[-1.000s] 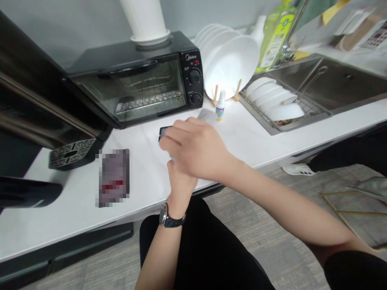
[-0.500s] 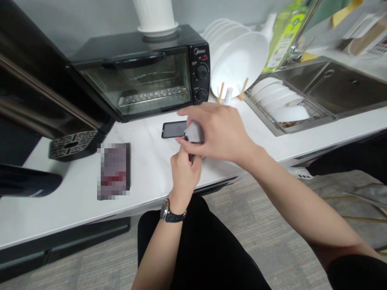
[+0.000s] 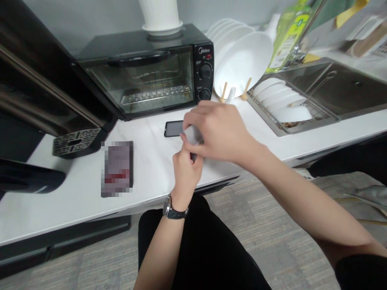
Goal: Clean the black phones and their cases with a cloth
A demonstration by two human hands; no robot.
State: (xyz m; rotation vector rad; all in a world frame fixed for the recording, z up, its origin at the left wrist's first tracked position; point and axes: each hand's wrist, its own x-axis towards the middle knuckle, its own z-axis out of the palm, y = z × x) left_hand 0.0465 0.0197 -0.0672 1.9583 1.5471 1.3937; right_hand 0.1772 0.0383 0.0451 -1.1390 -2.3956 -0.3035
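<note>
Above the counter my two hands meet around one small object. My right hand (image 3: 219,131) closes thumb and fingers round its smooth grey cap-like top (image 3: 192,135). Just below, my left hand (image 3: 187,167), with a black-strapped watch on the wrist, is wrapped round a dark lower part (image 3: 193,156). Most of the object is hidden by fingers, so I cannot tell its kind. Behind the hands a flat dark rectangle with a black rim (image 3: 173,129), phone-like, lies on the white counter (image 3: 151,169); its right end is covered by my right hand.
A black toaster oven (image 3: 151,76) with a white pot (image 3: 160,16) on top stands behind. White plates (image 3: 242,60) lean in a rack beside it. Right are a green bottle (image 3: 286,44) and a sink (image 3: 356,88) with bowls. A blurred-out packet (image 3: 117,169) lies left, near a dark machine (image 3: 75,143).
The view has shifted slightly, so the scene sits a little further right. My right fingers have curled more over the grey top. Both hands keep their hold.
</note>
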